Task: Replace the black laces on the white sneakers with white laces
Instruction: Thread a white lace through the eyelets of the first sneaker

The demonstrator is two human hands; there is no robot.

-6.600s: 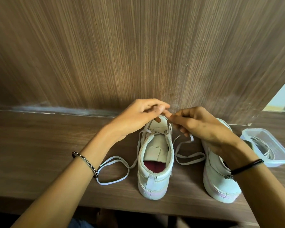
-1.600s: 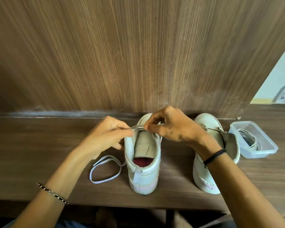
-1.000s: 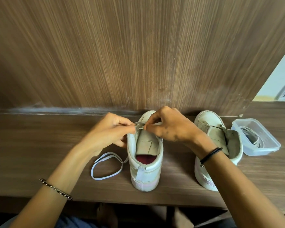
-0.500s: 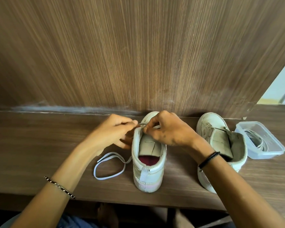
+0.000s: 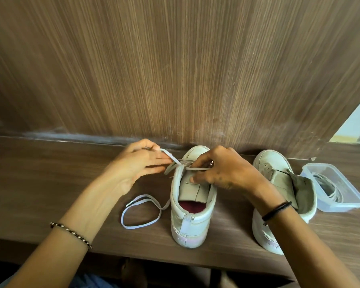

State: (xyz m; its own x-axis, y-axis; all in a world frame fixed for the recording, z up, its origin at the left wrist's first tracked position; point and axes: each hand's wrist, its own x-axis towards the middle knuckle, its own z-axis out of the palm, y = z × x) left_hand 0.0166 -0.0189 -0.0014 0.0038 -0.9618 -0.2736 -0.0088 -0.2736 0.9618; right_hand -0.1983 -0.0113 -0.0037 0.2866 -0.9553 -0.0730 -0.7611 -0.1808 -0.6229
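Two sneakers (image 5: 191,225) | wooden shelf (image 5: 40,183) (dusty seam) | wood-panel wall (image 5: 175,69)

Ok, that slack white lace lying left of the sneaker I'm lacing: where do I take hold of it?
Pinch its free tip, coming from above and the left. The white lace lies flat in a loop on the shelf, tip pointing left; the sneaker blocks the right side.

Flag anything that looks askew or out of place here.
On the unlaced sneaker, the tongue flops sideways toward the tub, leaving the shoe gaping. Nothing looks spilled or damaged.
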